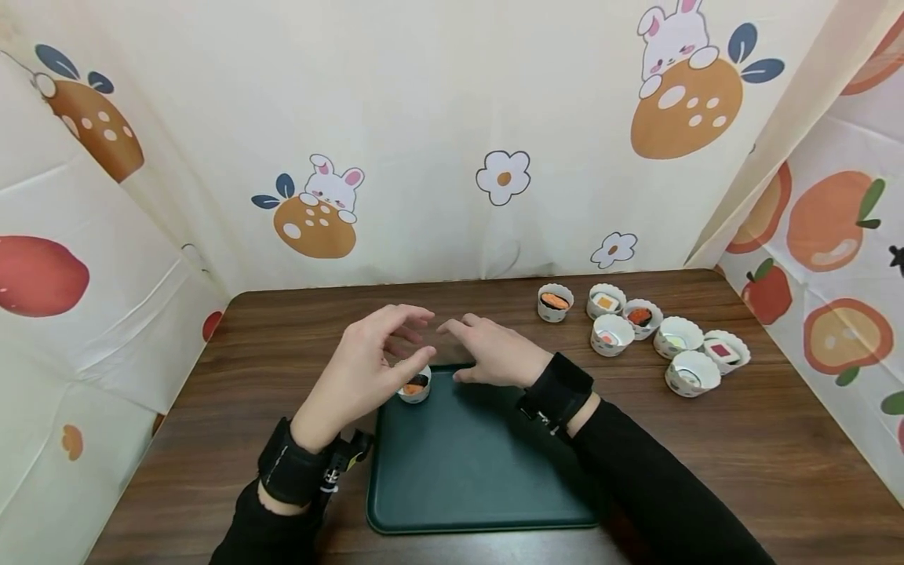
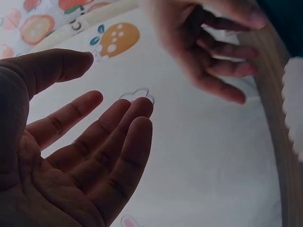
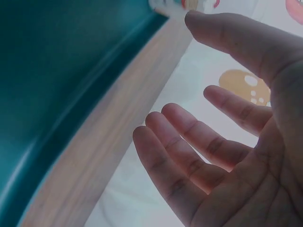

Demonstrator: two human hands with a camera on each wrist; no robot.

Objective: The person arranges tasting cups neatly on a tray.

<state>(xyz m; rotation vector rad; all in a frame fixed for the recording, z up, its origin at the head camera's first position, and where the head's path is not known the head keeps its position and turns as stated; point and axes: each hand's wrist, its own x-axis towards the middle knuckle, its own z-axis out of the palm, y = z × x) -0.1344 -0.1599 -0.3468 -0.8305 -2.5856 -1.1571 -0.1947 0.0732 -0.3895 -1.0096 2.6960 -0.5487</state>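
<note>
A dark green tray (image 1: 487,463) lies on the wooden table. At its far left corner stands a white cup (image 1: 415,397) with an orange and black sushi piece (image 1: 415,386) in it. My left hand (image 1: 381,365) hovers beside and partly over that cup, its fingers relaxed and nothing in the palm. Over the tray's far edge, my right hand (image 1: 497,351) points left toward the other hand, also holding nothing. Loosely bent fingers (image 3: 173,175) show in the right wrist view, apart from the cup. A scalloped white cup rim (image 2: 294,104) edges into the left wrist view.
On the right of the table stand several scalloped white cups with small sushi pieces, among them one with an orange piece (image 1: 552,304), one with red topping (image 1: 642,317) and a nearer one (image 1: 692,375). A printed curtain (image 1: 424,118) hangs behind the table (image 1: 282,337).
</note>
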